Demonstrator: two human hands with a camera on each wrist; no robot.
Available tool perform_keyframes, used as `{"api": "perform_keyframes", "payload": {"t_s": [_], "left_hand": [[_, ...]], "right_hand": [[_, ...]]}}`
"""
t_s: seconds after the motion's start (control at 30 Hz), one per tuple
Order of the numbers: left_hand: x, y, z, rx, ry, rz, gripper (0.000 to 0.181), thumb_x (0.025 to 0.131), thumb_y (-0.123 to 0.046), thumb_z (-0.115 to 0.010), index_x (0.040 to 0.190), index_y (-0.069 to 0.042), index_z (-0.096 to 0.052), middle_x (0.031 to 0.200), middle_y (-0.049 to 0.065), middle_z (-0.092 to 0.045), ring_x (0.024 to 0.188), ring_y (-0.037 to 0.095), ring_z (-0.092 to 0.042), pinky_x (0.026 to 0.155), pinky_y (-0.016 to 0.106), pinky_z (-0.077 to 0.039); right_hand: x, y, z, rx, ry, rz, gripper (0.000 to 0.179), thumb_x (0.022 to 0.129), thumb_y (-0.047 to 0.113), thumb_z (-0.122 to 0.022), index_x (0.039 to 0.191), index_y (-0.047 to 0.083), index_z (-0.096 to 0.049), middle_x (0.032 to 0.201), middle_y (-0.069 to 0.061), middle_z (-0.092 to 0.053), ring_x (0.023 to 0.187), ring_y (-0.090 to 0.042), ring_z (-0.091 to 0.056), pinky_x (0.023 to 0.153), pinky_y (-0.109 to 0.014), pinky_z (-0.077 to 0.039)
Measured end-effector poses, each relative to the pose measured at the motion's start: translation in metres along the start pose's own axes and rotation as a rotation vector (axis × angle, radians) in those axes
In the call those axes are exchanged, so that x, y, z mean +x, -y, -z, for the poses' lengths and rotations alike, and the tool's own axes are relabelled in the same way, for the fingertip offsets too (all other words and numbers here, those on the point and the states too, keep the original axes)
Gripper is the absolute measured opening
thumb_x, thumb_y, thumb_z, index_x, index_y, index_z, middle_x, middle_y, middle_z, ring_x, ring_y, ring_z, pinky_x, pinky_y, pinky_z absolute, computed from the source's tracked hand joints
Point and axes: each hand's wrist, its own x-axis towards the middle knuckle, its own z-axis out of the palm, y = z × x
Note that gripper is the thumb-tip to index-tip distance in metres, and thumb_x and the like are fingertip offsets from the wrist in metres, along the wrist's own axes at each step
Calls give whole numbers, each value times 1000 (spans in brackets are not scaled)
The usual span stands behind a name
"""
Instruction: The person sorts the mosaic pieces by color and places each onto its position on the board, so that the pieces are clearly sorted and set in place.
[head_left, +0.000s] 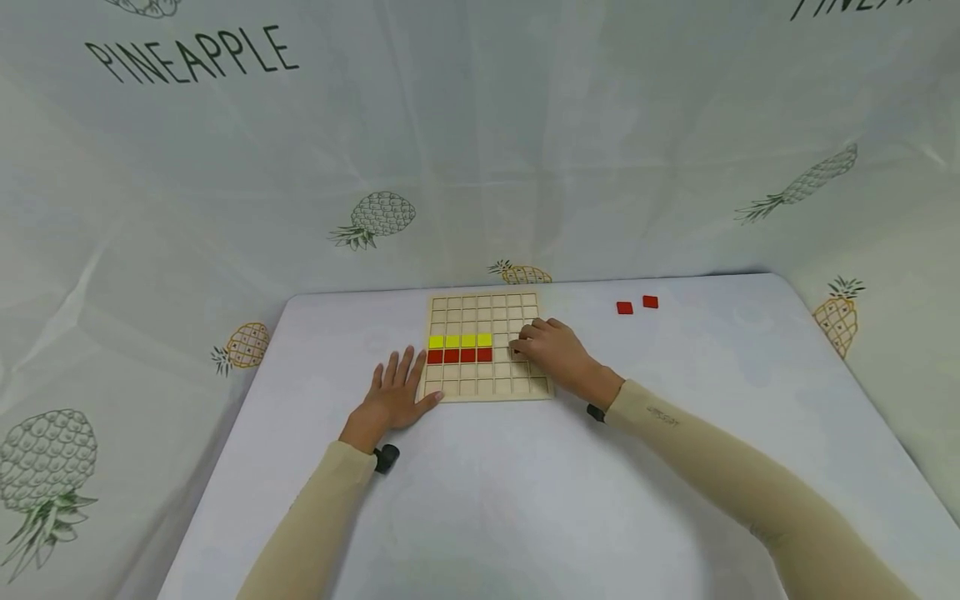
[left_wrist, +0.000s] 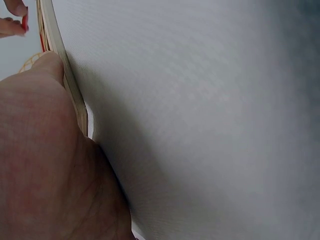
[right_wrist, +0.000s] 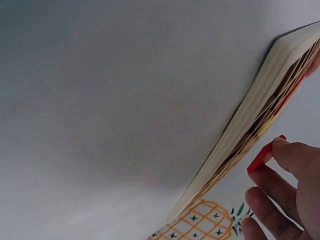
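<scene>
A wooden grid board lies on the white table, with a row of yellow square tiles and a row of red square tiles in its left cells. My right hand is over the board's right part and pinches a red square tile between thumb and finger, just above the board in the right wrist view. My left hand lies flat with fingers spread at the board's lower left corner, thumb on its edge.
Two loose red tiles lie on the table to the right of the board, near the back edge. Behind the table hangs a pale cloth printed with pineapples.
</scene>
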Motion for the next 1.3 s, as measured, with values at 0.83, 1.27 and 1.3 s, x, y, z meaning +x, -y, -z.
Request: {"api": "perform_keyframes", "payload": {"t_s": [0.83,1.27,1.3], "left_hand": [[0,-4,3,7,-2,0,93,106,-60,-45,171,-9,-1,177,19,7,163,44,7,129,62,5],[-1,-1,2,6,13,9,95,106,-62,-45,171,-10,1,177,18,10,162,45,8,129,63,5],[-1,-1,2,5,13,10,95,106,-63,-45,171,-11,1,177,18,10,162,45,8,129,63,5]], "right_hand": [[29,16,-8,104,117,-41,18,94,21,-80,111,14,-81,106,-2,-78,100,-23,-67,94,-42,-58],[18,17,-7,101,160,-40,25,97,23,-79,121,17,-81,120,0,-79,108,-22,-68,93,-38,-58],[16,16,-6,104,158,-47,26,97,23,-79,122,16,-80,121,-1,-78,109,-23,-68,94,-39,-58]]}}
